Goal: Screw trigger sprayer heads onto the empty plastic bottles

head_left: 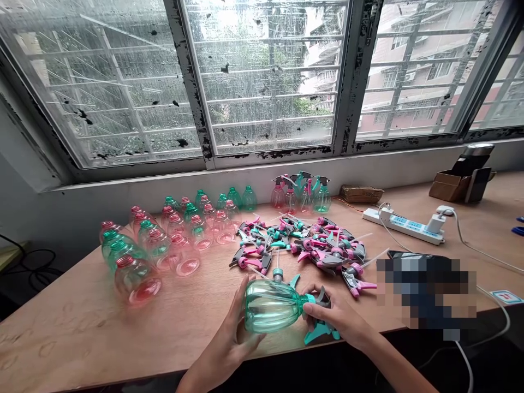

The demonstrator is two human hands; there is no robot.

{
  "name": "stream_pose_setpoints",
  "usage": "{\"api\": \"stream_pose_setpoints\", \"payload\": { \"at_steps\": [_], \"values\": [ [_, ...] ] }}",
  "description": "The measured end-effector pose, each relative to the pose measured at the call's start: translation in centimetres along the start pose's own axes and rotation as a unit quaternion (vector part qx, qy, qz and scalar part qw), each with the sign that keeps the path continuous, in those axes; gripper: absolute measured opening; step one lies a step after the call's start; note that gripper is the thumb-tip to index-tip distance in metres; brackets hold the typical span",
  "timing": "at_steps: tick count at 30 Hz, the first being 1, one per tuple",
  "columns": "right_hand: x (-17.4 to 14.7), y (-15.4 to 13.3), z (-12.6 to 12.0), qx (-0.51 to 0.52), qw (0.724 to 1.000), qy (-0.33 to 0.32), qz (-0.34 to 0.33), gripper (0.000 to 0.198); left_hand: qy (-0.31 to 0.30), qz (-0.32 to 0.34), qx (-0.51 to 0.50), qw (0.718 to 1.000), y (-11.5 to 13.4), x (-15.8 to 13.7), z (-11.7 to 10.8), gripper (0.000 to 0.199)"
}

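A clear green spray bottle [272, 307] lies on its side in the air above the table's front edge, its neck pointing right. My left hand [235, 325] is wrapped round the bottle's base. At the neck, my right hand [333, 314] grips a grey and teal trigger spray head [321, 299] that sits against the bottle's mouth; how far it is screwed on I cannot tell. Another teal trigger piece [321, 332] shows just below my right hand. Right behind the bottle stands a grey and teal spray head [278, 274] with its tube upward.
Pink and green open bottles [180, 256] stand in rows at left. A pile of pink and teal spray heads [327, 245] lies mid-table. Several bottles with heads [301, 194] stand by the window. At right are a power strip [403, 225], cables, and a blurred-out item [429, 289].
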State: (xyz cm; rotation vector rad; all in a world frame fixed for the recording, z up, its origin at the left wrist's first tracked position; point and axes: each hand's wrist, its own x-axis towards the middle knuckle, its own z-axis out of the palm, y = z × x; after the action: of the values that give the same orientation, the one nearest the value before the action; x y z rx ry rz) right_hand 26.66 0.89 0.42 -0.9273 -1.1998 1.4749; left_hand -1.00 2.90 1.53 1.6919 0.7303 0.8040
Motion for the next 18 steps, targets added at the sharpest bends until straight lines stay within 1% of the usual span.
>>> {"api": "stream_pose_setpoints", "payload": {
  "at_steps": [2, 6, 8, 11, 15, 16, 18],
  "values": [
    [0.01, 0.1, -0.04, -0.002, 1.0, 0.001, -0.002, 0.043, 0.002, 0.003, -0.004, 1.0, -0.01, -0.03, 0.07, 0.085],
    [-0.02, 0.05, -0.04, -0.011, 1.0, 0.001, 0.003, 0.044, 0.003, -0.013, -0.01, 1.0, 0.13, -0.12, -0.01, 0.105],
    [-0.04, -0.04, -0.03, -0.017, 1.0, 0.002, 0.001, 0.044, 0.008, -0.021, 0.011, 1.0, 0.22, -0.12, -0.09, 0.104],
    [-0.03, -0.09, 0.02, -0.015, 1.0, 0.006, 0.002, 0.046, 0.014, -0.018, 0.047, 0.999, 0.24, -0.06, -0.11, 0.101],
    [-0.04, -0.1, 0.09, -0.003, 1.0, 0.006, 0.007, 0.047, 0.004, -0.007, 0.031, 0.999, 0.05, -0.01, -0.04, 0.087],
    [-0.05, -0.11, 0.1, -0.004, 1.0, 0.006, 0.007, 0.047, 0.003, -0.007, 0.028, 1.0, -0.02, -0.01, -0.03, 0.088],
    [-0.05, -0.15, 0.11, -0.008, 1.0, 0.002, 0.006, 0.045, 0.005, -0.012, 0.031, 0.999, -0.13, -0.02, -0.07, 0.097]
  ]
}}
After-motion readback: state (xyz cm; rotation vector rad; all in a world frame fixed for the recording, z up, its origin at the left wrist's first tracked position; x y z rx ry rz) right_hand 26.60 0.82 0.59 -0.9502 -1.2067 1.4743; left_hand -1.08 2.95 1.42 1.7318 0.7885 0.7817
